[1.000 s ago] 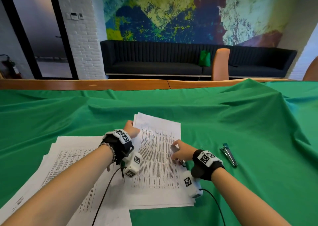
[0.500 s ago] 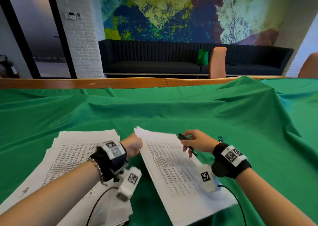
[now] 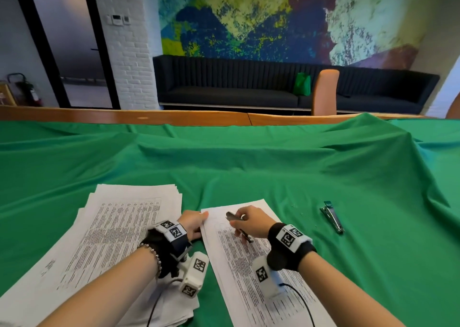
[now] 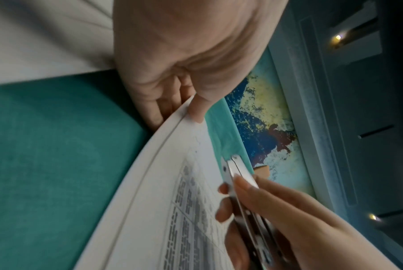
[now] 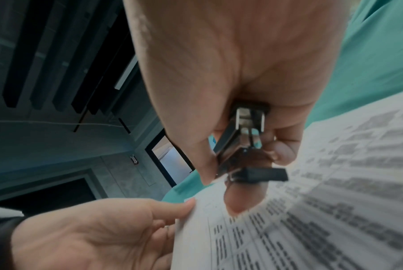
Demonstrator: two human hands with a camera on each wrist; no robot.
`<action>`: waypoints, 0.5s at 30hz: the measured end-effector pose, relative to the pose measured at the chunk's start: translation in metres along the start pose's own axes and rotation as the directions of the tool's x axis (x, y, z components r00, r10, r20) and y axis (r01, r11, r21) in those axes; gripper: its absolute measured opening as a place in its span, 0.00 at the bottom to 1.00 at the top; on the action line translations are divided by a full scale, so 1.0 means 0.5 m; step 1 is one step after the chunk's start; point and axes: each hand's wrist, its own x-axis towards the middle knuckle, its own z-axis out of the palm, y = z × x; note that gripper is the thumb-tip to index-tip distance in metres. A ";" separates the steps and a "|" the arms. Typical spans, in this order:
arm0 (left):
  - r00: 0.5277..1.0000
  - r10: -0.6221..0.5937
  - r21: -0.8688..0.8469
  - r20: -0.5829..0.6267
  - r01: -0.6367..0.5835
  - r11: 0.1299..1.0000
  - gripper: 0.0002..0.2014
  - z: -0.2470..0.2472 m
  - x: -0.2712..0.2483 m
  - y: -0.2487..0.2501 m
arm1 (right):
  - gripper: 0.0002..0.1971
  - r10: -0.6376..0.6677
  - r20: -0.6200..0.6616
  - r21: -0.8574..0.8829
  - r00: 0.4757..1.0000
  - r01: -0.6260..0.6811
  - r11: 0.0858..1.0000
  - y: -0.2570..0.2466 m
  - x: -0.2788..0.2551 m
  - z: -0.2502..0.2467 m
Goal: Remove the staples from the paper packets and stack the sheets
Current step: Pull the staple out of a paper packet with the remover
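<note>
A stapled paper packet [image 3: 251,272] lies on the green cloth in front of me. My left hand [image 3: 199,221] pinches its top-left corner, thumb [image 4: 196,107] on top and fingers underneath, lifting that corner slightly [image 4: 161,201]. My right hand [image 3: 240,218] grips a black and metal staple remover [image 3: 234,216] over the top of the packet, its tip pointing toward the pinched corner. The left wrist view shows the tool [image 4: 239,173] just above the page. In the right wrist view the remover [image 5: 244,146] sits between my thumb and fingers. The staple itself is hidden.
A thick stack of loose printed sheets [image 3: 119,232] lies to the left, under my left forearm. A second metal tool with a green end [image 3: 332,218] rests on the cloth to the right. The green cloth [image 3: 273,167] is rumpled, with folds at the far right.
The packet has slid right, off the stack and onto the bare cloth. My left hand followed its top-left corner, and my right hand brought the staple remover up to the packet's top.
</note>
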 end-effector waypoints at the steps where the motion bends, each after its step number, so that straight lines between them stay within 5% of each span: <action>1: 1.000 -0.007 -0.031 0.005 0.007 0.999 0.13 0.001 0.002 -0.005 | 0.08 0.006 -0.016 0.004 1.000 -0.006 1.000 -0.005 0.006 0.009; 15: 0.996 0.075 -0.118 0.042 -0.070 0.990 0.01 0.016 -0.003 -0.008 | 0.10 -0.064 -0.184 -0.038 0.981 0.058 0.998 -0.009 0.017 0.052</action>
